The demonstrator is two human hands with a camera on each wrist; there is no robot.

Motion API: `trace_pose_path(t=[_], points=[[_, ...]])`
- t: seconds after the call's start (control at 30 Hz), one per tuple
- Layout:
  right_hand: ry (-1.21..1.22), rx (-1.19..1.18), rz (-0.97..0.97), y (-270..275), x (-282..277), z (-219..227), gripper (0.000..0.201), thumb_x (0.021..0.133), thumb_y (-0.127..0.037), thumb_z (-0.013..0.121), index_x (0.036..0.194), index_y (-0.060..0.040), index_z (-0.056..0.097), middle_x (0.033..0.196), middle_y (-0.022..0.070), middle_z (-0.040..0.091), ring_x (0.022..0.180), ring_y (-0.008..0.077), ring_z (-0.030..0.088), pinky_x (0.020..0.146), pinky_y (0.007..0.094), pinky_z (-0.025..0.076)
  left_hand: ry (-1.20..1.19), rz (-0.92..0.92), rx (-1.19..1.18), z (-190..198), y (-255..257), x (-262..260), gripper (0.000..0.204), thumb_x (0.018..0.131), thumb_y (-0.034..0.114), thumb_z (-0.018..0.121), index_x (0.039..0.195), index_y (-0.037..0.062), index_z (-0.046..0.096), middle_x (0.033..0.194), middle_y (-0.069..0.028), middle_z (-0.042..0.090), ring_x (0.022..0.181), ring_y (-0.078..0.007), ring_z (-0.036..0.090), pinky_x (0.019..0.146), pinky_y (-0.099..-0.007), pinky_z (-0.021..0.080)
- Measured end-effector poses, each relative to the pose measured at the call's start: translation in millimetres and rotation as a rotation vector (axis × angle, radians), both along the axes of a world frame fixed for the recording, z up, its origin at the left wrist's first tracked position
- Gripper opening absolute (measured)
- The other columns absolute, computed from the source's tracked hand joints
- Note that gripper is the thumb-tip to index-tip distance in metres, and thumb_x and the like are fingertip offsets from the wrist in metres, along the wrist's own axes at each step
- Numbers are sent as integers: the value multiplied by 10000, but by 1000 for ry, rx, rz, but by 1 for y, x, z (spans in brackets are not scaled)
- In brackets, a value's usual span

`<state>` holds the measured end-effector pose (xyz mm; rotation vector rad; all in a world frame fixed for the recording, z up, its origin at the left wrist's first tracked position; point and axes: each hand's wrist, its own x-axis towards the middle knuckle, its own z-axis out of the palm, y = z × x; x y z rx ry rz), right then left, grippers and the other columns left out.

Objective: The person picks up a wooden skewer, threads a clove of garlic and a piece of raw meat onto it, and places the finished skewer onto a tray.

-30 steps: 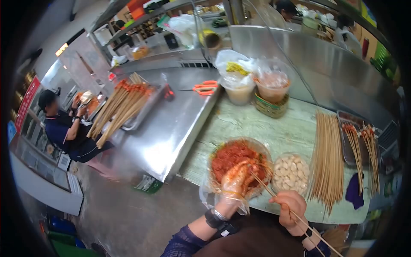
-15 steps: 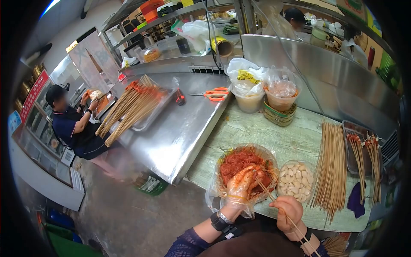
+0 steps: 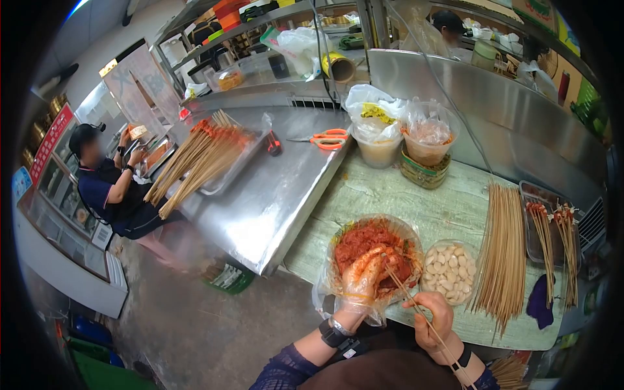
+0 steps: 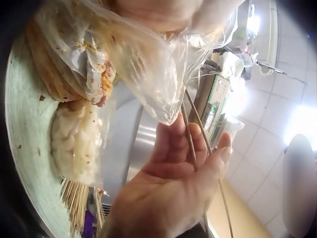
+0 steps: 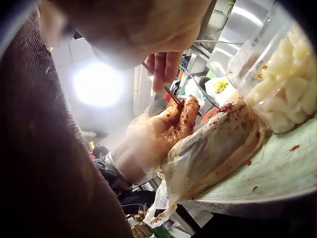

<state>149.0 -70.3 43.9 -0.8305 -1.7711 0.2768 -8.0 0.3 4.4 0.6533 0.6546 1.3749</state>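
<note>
In the head view my left hand (image 3: 363, 278), in a clear plastic glove smeared red, is over a lined bowl (image 3: 418, 244) of red marinated meat (image 3: 366, 242). Its fingers pinch the tips of two thin wooden skewers (image 3: 404, 287), with red bits of meat on the fingers; the right wrist view shows the glove (image 5: 156, 133) curled at the tips. My bare right hand (image 3: 434, 318) holds the same skewers farther down. The left wrist view has them between its thumb and fingers (image 4: 173, 130). Pale peeled cloves (image 3: 448, 272), like garlic, fill a clear tub beside the bowl.
Bare skewers (image 3: 500, 260) lie in a bundle at the right, near a tray (image 3: 534, 250) with loaded skewers and a purple cloth (image 3: 541, 304). Tubs (image 3: 379, 151) stand behind. Orange-handled scissors (image 3: 329, 139) and heaped meat skewers (image 3: 201, 159) are on the steel counter; another person (image 3: 117, 185) works beyond.
The head view has shifted slightly. My right hand has turned a little and its fingers have loosened along the skewers, while my left hand stays over the bowl at the skewer tips.
</note>
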Motion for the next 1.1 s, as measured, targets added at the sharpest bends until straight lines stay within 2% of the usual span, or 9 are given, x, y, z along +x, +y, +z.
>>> trace_pose_path(t=[0.17,0.27,0.37,0.47,0.57,0.77,0.87,0.97,1.1], points=[[-74,-33,-9,3,-2,0,387,861,-89,595,1196,-4,420,889,168,603,745,298,619,628,354,509,47,-32,4,3,1,0,308,931,80,517,1209,-50,488,1141,-161,585,1018,-278,609,856,-378,521],[-100,-60,-43,9,-9,5,435,813,-42,639,1199,-13,440,905,153,594,775,296,610,637,357,504,177,-96,64,-7,-1,2,317,934,83,515,1217,-57,487,1148,-161,583,1023,-274,605,859,-368,515],[-129,-146,-99,4,-8,15,438,741,-6,678,1147,-39,517,907,120,581,773,281,599,657,363,499,60,-68,39,3,-2,1,265,938,33,489,1175,-81,521,1132,-147,590,1013,-236,607,869,-332,526],[-348,-146,12,-2,12,28,374,691,-8,702,1047,-60,597,884,95,570,763,275,588,677,370,496,20,-82,-36,1,-1,-1,263,942,33,480,1176,-82,520,1142,-154,584,1019,-243,606,872,-336,525],[-373,-134,91,1,21,40,340,663,-4,705,989,-71,633,896,91,574,781,278,590,697,371,494,1,-104,-46,2,0,-1,265,943,42,483,1176,-81,521,1148,-162,579,1020,-251,605,876,-338,523],[-263,-274,70,-3,21,44,311,680,-1,683,986,-30,631,966,119,611,839,293,607,765,380,505,-11,-91,-21,1,0,-1,275,942,46,484,1185,-81,509,1145,-176,578,1025,-264,605,886,-350,519],[-324,-195,56,-3,19,37,323,675,-15,684,993,-12,624,990,135,621,850,299,614,794,385,512,38,-87,-15,-1,0,-2,277,943,45,482,1188,-81,504,1143,-181,578,1026,-266,605,889,-352,518],[-341,-166,71,0,26,30,341,669,-25,686,1004,-18,627,992,143,626,852,297,620,806,387,514,-22,-111,-47,2,-1,-2,271,943,43,479,1183,-81,509,1147,-178,577,1027,-257,604,886,-346,519],[-303,-199,49,-2,23,38,328,672,-17,675,997,-15,628,970,136,633,843,295,626,804,388,517,-12,-102,-30,3,-1,-2,263,944,40,477,1176,-80,516,1150,-166,575,1025,-242,602,880,-340,520]])
